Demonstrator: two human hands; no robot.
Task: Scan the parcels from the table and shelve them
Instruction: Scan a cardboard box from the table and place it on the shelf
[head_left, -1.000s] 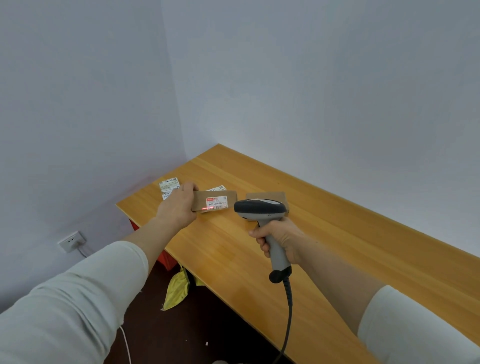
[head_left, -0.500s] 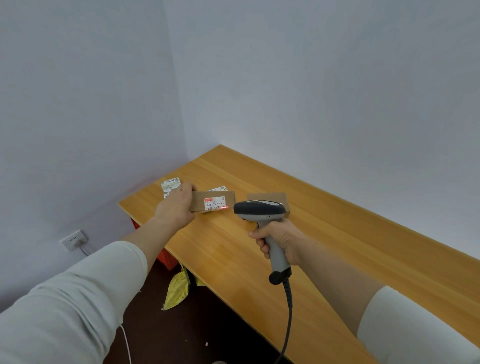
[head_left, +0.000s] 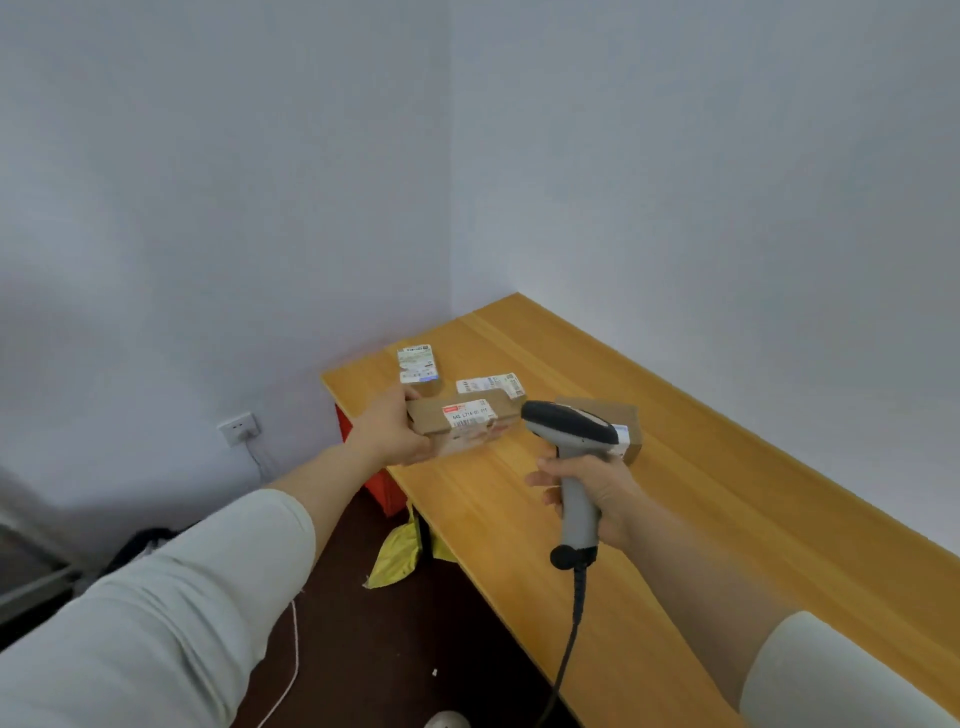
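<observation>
My left hand (head_left: 389, 434) grips a small brown cardboard parcel (head_left: 460, 420) by its left end, holding it just above the wooden table (head_left: 701, 519) with its white and red label facing up. My right hand (head_left: 597, 493) holds a grey and black barcode scanner (head_left: 574, 447) by the handle, its head pointing left at the parcel. Three more parcels lie on the table: one with a white label (head_left: 417, 365) near the far left corner, one (head_left: 491, 385) behind the held parcel, and a brown box (head_left: 626, 421) partly hidden behind the scanner head.
The scanner cable (head_left: 563, 660) hangs down off the table's near edge. Under the table are a red crate (head_left: 382, 486) and a yellow bag (head_left: 400, 553). A wall socket (head_left: 238, 428) with a white cord sits low on the left wall. White walls meet behind the table corner.
The view has swung left and down, showing more floor. The red scan line seen on the label earlier is gone. The parcel sits slightly lifted and tilted in my left hand.
</observation>
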